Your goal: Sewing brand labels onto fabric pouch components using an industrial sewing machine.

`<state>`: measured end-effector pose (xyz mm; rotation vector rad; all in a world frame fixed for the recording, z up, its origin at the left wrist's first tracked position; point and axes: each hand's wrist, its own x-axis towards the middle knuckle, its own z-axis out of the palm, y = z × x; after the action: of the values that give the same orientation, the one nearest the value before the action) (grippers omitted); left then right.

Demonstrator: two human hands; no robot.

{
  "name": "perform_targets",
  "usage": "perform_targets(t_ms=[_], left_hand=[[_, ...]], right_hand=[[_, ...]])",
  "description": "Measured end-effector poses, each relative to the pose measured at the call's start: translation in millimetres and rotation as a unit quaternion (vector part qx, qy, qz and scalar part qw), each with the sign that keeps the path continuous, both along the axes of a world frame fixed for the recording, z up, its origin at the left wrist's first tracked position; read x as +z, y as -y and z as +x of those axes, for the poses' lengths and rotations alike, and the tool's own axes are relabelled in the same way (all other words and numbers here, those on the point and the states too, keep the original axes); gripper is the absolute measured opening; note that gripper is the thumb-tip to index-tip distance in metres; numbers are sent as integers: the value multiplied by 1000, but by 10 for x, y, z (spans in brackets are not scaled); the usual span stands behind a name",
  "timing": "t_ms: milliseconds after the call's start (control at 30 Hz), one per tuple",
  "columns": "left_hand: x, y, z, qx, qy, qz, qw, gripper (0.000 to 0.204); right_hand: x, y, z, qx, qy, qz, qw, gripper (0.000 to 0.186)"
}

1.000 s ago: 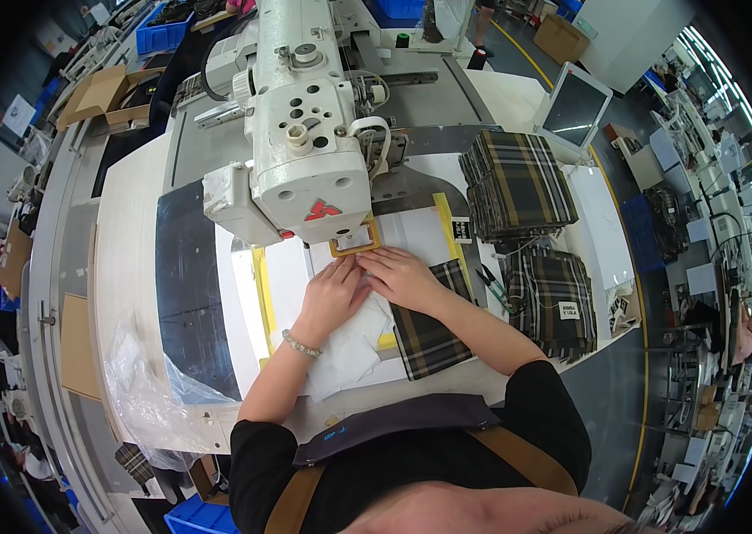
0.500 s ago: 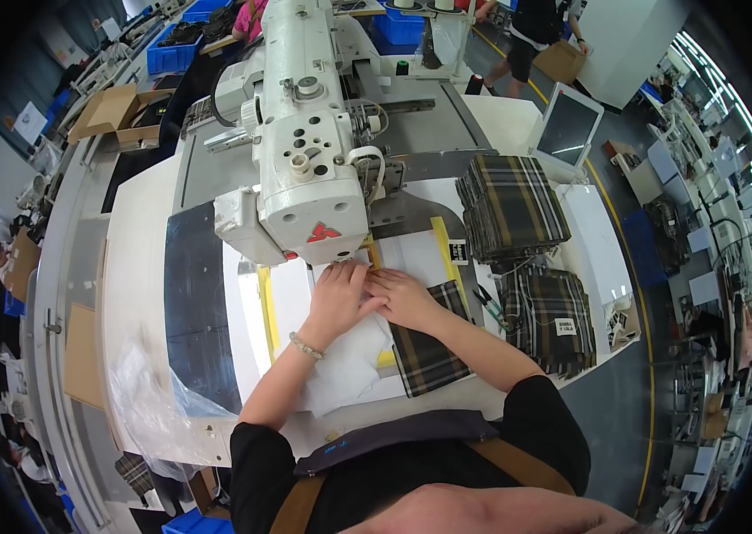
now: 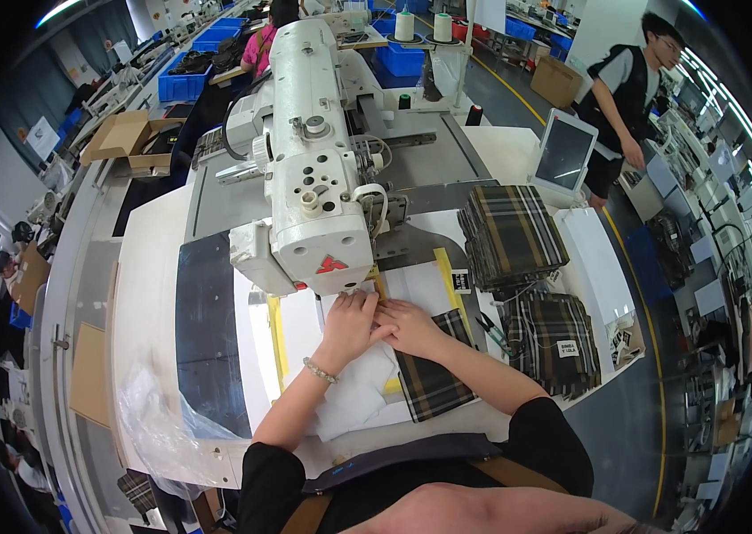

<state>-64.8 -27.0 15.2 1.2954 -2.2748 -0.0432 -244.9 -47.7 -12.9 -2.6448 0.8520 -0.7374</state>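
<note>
My left hand (image 3: 352,324) lies below the head of a large white sewing machine (image 3: 318,240), fingers stretched forward onto the white work surface. Against it is my right hand (image 3: 407,327), its fingers flat and reaching toward the left hand; the hands overlap at the thumbs. Whatever is beneath the fingertips is hidden. A dark plaid fabric piece (image 3: 434,383) lies under my right wrist and forearm. Crumpled white material (image 3: 349,400) sits beneath my left wrist. Yellow strips (image 3: 279,343) edge the white sheet under the machine.
Right of my hands are a tall stack of plaid pieces (image 3: 514,236), a second plaid pile (image 3: 549,343) with a white label, and thread snips (image 3: 492,331). Behind stands a tablet-like screen (image 3: 564,151). Clear plastic (image 3: 153,409) lies at left. A person (image 3: 620,98) is in the aisle.
The view has tilted up a little, so the machine and table sit lower in the picture. The person in the aisle has come nearer on the right. My hands stay nearly in place.
</note>
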Motion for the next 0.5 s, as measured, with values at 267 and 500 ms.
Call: perform_targets(t_ms=[267,500], left_hand=[[37,-19,4,-8,-13,31,999,72],[-17,-21,-14,9,-3,-8,1000,76]], right_hand=[[11,9,-17,10,15,10,1000,43],[-31,50,1,0,21,47,999,39]])
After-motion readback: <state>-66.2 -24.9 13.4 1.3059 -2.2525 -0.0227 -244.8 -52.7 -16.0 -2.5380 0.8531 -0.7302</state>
